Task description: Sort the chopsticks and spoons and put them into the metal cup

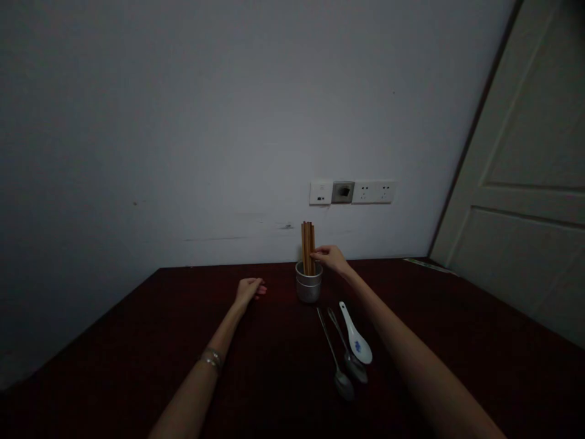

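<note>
A bundle of wooden chopsticks (pixel 307 244) stands upright in a metal cup (pixel 308 289) near the back of the table. My right hand (pixel 333 258) reaches in from the right, its thumb and fingers closed on the bundle's right side just above the rim. How many chopsticks it grips is hard to make out. To the left of the cup, my left hand (pixel 250 291) rests at the tabletop, loosely bent, thumb and fingers slightly apart, with nothing seen in it. In front of the cup lie a white ceramic spoon (pixel 357 341) with a blue mark and two metal spoons, a long-handled one (pixel 343 385) and another (pixel 355 367).
The dark red table (pixel 265 378) meets a pale wall (pixel 205 134) at its back edge. Wall sockets (pixel 373 192) and a switch plate (pixel 320 192) sit above. A flat printed strip (pixel 429 265) lies at the back right, near a white panelled door (pixel 521 201).
</note>
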Tool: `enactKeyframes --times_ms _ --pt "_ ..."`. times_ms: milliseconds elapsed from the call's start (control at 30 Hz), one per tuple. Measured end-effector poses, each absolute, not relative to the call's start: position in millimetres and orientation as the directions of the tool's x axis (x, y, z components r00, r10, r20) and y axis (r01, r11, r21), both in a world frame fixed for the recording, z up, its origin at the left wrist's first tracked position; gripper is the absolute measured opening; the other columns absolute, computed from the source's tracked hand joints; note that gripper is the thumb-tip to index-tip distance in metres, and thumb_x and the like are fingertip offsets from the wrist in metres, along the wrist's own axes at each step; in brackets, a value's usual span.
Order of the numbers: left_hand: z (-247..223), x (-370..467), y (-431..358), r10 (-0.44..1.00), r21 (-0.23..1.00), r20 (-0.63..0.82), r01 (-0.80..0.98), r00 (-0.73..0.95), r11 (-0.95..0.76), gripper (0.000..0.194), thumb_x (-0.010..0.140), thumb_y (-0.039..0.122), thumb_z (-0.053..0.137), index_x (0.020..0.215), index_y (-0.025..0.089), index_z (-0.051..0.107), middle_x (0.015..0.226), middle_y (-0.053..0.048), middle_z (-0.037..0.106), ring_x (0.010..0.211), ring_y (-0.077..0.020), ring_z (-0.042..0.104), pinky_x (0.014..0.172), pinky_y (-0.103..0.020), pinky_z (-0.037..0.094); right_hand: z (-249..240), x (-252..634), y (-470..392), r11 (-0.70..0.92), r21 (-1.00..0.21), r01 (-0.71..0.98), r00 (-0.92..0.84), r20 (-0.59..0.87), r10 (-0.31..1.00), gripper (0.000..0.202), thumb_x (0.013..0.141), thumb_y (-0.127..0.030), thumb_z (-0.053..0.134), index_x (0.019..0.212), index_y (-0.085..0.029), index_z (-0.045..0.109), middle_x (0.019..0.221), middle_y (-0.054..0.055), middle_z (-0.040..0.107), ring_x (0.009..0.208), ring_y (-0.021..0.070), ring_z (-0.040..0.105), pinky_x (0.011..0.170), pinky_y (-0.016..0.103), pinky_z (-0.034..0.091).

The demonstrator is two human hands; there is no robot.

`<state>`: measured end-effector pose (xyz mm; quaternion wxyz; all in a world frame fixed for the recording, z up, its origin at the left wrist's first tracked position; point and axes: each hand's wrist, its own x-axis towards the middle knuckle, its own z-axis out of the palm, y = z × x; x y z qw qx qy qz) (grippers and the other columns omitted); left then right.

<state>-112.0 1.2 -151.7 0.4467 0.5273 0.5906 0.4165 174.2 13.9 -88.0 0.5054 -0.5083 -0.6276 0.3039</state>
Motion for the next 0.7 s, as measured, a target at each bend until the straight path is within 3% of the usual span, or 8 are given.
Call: enactKeyframes --times_ms 267,433,567,700 --pt "-151 -112 1 0.995 0.962 -0.082 0.256 -0.056 0.094 0.025 0.077 0.029 0.048 0.079 0.009 0.061 0.075 -0.012 0.069 0.064 -0.0154 0.065 0.044 -0.018 0.041 -85 192 0 0.306 -0.886 0.348 0.032 0.337 0.941 0.032 0.062 -0.036 0.066 0.083 -0.011 0.066 0.072 0.006 0.068 0.061 0.0129 0.059 0.054 0.022 0.044" --pt "-153 -113 2 0.996 0.961 -0.078 0.264 -0.046 0.087 0.025 0.075 0.031 0.049 0.080 0.009 0.061 0.078 -0.012 0.069 0.065 -0.0157 0.066 0.044 -0.017 0.042 -105 227 -20 0.235 -0.851 0.469 0.092 0.312 0.946 0.031 0.070 -0.039 0.056 0.080 -0.012 0.067 0.074 0.007 0.069 0.066 0.0165 0.062 0.058 0.024 0.046" --pt "-153 -113 2 0.996 0.959 -0.078 0.272 -0.038 0.085 0.023 0.076 0.028 0.048 0.079 0.009 0.060 0.080 -0.013 0.069 0.066 -0.0155 0.066 0.044 -0.017 0.042 -129 259 -46 0.141 -0.736 0.663 0.104 0.277 0.955 0.029 0.074 -0.035 0.051 0.082 -0.012 0.068 0.080 0.008 0.070 0.076 0.0198 0.064 0.067 0.027 0.046" --pt "-151 -113 -1 0.997 0.958 -0.062 0.277 -0.035 0.070 0.021 0.075 0.027 0.048 0.078 0.009 0.060 0.080 -0.014 0.069 0.067 -0.0157 0.066 0.045 -0.017 0.043 -152 282 -76 0.061 -0.481 0.875 0.069 0.248 0.966 0.030 0.077 -0.029 0.049 0.095 -0.013 0.066 0.099 0.011 0.067 0.091 0.0209 0.061 0.081 0.028 0.043"
